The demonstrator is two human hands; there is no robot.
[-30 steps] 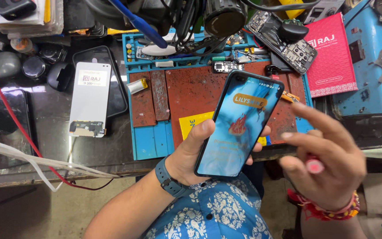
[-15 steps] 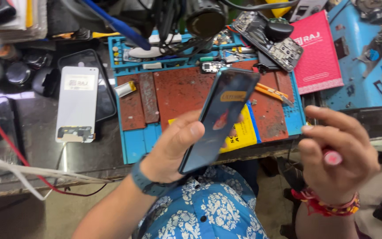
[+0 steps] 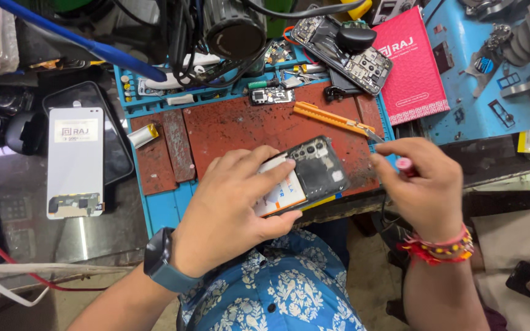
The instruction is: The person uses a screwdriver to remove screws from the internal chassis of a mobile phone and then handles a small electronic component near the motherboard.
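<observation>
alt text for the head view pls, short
A person's left hand holds an opened phone, internals up, over a red repair mat. The right hand pinches a small pink-tipped tool beside it. A white display panel lies to the left.

The opened phone is black inside, with a white battery label edged in orange and blue. Under it lies a rust-red mat, speckled dark, framed by a bright blue tray. An orange tool lies across the mat. The box behind is pink-red with pale patterned trim. To the side, a white screen panel rests on a black one. The shirt is blue with a white floral print. One wrist carries a dark blue-grey watch, the other red and yellow threads.
</observation>
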